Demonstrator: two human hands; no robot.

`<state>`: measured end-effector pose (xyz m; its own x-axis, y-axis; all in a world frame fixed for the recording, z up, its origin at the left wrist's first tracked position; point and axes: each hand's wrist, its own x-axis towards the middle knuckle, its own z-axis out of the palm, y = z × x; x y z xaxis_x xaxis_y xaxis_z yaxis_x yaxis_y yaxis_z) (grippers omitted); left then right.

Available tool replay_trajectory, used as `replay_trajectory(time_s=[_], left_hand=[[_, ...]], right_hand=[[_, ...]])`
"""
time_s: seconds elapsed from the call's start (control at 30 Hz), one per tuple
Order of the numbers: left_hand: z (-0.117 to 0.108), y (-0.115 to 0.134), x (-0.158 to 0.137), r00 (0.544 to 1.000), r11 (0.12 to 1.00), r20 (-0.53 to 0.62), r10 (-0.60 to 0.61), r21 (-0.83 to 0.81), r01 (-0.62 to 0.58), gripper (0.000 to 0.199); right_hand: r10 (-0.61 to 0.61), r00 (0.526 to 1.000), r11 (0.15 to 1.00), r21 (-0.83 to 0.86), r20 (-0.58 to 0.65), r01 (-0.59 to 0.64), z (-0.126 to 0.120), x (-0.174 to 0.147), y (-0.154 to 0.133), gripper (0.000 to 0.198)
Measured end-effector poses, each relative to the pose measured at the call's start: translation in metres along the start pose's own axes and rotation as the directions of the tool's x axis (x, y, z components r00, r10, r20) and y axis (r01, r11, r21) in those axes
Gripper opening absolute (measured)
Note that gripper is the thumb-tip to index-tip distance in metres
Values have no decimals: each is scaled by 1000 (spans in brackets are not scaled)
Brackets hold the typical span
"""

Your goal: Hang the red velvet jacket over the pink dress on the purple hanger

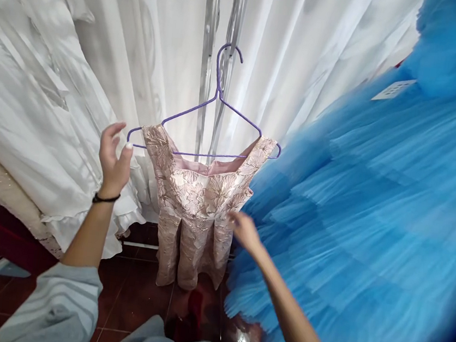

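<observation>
A pale pink dress with a raised floral pattern (207, 193) hangs by its straps from a purple hanger (194, 107). The hanger's hook is up by metal bars in front of a white curtain. Just left of the hanger's end, my left hand (114, 166) is open, thumb and fingers apart, holding nothing; a dark band circles its wrist. My right hand (243, 232) is at the right side of the dress's waist, its bent fingers closed at the fabric. Part of its grip is hidden.
A large blue tulle gown (351, 207) fills the right side. White garments (43, 89) hang at the left, beside a white curtain (173, 38). Vertical metal bars (205, 80) stand behind the hanger. Below lies a dark red tiled floor (135, 292).
</observation>
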<state>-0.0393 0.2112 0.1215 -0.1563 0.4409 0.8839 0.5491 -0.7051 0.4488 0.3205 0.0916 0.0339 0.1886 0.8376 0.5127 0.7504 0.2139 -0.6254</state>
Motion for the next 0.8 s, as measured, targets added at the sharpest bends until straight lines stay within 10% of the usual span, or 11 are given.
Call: replay_trajectory(time_s=[0.17,0.3,0.5,0.8], left_hand=[[13,26,55,936,964,333,115,189,-185,41],[23,9,54,942,977,334,30,189,-99,34],[9,-25,39,958,969,208,-197,-108,223,43],[27,-19,12,795,590,132,-593,-600,540,41]], right_hand=[[-254,909,966,-132,-331,222,-65,128,-2,47],[-264,964,959,116,27,259,-84,188,-9,53],[-175,979,915,385,101,123,-97,176,12,67],[72,981,662,744,-182,89,-62,142,33,62]])
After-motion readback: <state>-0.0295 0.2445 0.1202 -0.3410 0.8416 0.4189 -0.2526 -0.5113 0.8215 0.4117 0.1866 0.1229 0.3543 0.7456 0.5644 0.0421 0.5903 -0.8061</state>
